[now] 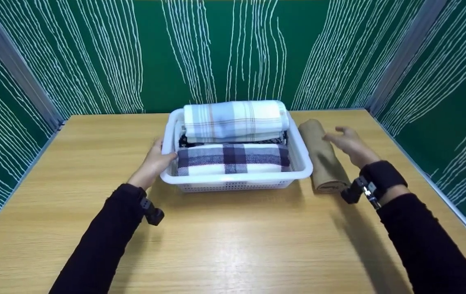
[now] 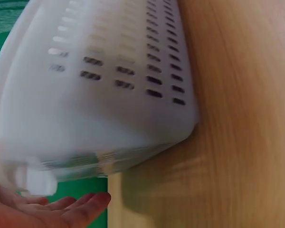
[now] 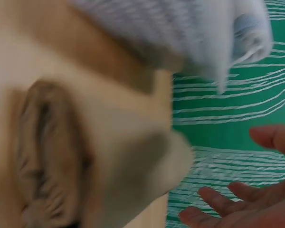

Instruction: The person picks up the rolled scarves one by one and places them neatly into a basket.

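- Here, my left hand (image 1: 154,161) rests against the left rim of the white basket (image 1: 239,183), thumb on the edge, fingers straight and loose; it grips nothing.
- My right hand (image 1: 349,143) hovers just above the tan roll (image 1: 323,157), fingers spread and relaxed, holding nothing; I cannot tell whether it touches the cloth.
- The basket sits mid-table (image 1: 225,237), with the tan roll lying just beside its right wall.
- Inside, a dark plaid roll (image 1: 233,158) lies nearest me, a black patterned cloth (image 1: 233,141) is wedged behind it, and a pale plaid roll (image 1: 235,120) lies farthest back.
- Green walls (image 1: 216,53) with white streaks stand beyond.
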Available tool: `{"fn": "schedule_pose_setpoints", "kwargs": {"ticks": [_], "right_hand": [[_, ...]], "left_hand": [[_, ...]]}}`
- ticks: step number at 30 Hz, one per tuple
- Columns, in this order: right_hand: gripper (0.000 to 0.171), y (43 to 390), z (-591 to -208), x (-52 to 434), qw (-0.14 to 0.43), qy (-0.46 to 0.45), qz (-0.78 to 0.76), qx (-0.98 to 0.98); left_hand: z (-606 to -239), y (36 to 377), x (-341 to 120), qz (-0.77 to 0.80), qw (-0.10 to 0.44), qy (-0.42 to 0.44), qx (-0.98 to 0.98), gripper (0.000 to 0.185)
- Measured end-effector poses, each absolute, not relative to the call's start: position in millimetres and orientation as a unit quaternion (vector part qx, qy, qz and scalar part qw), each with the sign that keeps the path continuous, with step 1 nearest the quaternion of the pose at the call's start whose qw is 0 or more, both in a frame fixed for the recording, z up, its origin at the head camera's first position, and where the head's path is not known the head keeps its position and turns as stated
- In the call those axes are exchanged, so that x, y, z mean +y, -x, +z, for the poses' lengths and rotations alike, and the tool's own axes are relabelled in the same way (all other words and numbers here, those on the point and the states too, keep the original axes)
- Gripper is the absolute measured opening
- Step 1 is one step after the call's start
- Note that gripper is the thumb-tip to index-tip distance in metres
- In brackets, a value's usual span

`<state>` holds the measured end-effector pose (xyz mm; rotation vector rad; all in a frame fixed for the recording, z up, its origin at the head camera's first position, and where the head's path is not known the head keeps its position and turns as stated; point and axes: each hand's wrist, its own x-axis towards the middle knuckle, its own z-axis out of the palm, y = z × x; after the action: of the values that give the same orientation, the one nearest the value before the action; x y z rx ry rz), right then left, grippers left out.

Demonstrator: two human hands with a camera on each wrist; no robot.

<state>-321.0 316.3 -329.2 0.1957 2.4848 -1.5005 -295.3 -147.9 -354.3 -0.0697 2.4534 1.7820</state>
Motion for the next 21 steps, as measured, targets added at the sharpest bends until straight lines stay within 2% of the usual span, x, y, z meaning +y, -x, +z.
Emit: {"fn": "schedule_pose_setpoints", "kwargs": {"ticks": [5, 9, 16, 21], "right_hand": [[0.102, 316.7, -350.2, 324.3, 0.175, -0.043, -0.454, 0.873], [0.112, 317.4, -364.9, 320.8, 0.199, -0.051, -0.434, 0.877], [0.115, 315.8, -383.2, 312.6, 0.131, -0.051, -0.365, 0.92], [0.11, 318.0, -386.9, 306.8, 0.104, -0.044, -0.313, 0.943]], "left_hand": [[-365.0, 294.6, -143.7, 0.616, 0.029, 0.006, 0.787, 0.067], [-367.4, 294.6, -141.7, 0.621, 0.015, 0.013, 0.784, 0.068], [-368.6, 294.2, -138.5, 0.619, 0.003, 0.016, 0.785, 0.07], [-371.0, 294.3, -138.3, 0.621, -0.01, 0.015, 0.783, 0.069]]}}
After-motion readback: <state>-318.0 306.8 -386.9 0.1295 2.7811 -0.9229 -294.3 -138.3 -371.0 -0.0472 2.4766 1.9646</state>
